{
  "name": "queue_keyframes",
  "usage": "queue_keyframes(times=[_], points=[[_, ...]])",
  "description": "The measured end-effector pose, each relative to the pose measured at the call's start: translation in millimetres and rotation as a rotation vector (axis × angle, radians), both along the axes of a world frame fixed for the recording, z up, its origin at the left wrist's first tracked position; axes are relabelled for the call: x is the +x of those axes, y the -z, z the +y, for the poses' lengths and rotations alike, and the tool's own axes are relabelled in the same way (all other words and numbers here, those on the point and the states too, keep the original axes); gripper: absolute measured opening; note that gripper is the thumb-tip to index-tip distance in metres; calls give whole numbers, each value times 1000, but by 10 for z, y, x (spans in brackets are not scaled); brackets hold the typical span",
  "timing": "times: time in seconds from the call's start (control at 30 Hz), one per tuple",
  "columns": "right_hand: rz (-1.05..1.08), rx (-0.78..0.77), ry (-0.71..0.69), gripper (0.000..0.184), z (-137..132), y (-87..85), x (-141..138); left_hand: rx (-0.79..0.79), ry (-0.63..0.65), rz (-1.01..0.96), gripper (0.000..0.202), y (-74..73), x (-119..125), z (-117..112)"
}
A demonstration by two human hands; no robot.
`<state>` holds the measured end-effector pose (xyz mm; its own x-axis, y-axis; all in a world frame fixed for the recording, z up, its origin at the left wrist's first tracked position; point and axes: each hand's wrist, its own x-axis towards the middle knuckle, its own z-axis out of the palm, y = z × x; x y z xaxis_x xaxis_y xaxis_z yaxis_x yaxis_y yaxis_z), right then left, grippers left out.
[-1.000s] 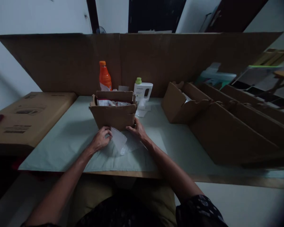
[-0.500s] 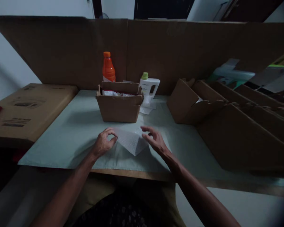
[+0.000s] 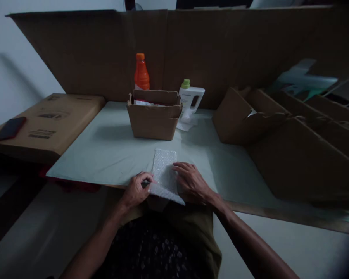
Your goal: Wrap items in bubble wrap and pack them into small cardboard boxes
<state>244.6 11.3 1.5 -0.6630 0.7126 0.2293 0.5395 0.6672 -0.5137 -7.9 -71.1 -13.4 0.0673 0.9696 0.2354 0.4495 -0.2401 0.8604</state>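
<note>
A strip of clear bubble wrap (image 3: pixel 164 164) lies on the pale green cloth near the table's front edge. Its near end is lifted and folded, hanging over the edge. My left hand (image 3: pixel 135 190) pinches the left side of that near end between thumb and fingers. Along the strip's right edge rests my right hand (image 3: pixel 193 181), fingers stretched out and touching the wrap; its thumb is hard to make out. Beyond the wrap stands an open cardboard box (image 3: pixel 154 122) with crinkled, red-edged packets inside.
Behind the box are an orange bottle (image 3: pixel 142 73) and a white jug (image 3: pixel 189 97) with a green cap. Divided cardboard bins (image 3: pixel 264 155) occupy the right side. A flat carton (image 3: pixel 66 116) on the left carries a dark phone-like object (image 3: pixel 10 128). A cardboard panel (image 3: pixel 192 46) closes the back.
The bubble wrap has been turned from a slanted sheet into a straight strip, its near end folded. Both hands have come closer to the table's front edge. The view has tilted down.
</note>
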Motion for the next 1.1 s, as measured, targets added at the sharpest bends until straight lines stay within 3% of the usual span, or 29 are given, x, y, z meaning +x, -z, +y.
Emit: queue_keyframes(times=[0.13, 0.2, 0.27, 0.37, 0.47, 0.57, 0.77, 1.0, 1.1], points=[[285, -344, -9, 46, -252, -73, 326, -58, -141, -35, 8, -18, 50, 39], [370, -471, 68, 60, -358, -62, 330, -42, -178, -28, 8, 19, 112, 65], [411, -491, 191, 68, -390, -3, 202, 3, -221, 11, 14, 67, 170, 75], [421, -444, 304, 56, -316, 111, -78, 73, -270, 81, 33, 111, 199, 54], [363, -412, 251, 44, -235, 178, -274, 92, -279, 119, 50, 115, 176, 22], [182, -301, 222, 41, -230, 213, -351, 106, -320, 173, 49, 125, 167, 11], [-84, 96, 302, 43, -419, 186, -244, 99, -278, 333, 51, 138, 198, 60], [-70, 117, 78, 45, -702, 78, -91, 76, -179, 395, 53, 109, 181, 141], [-87, 107, 58, 27, -666, 109, -143, 128, -190, 404, 46, 36, 136, 86]])
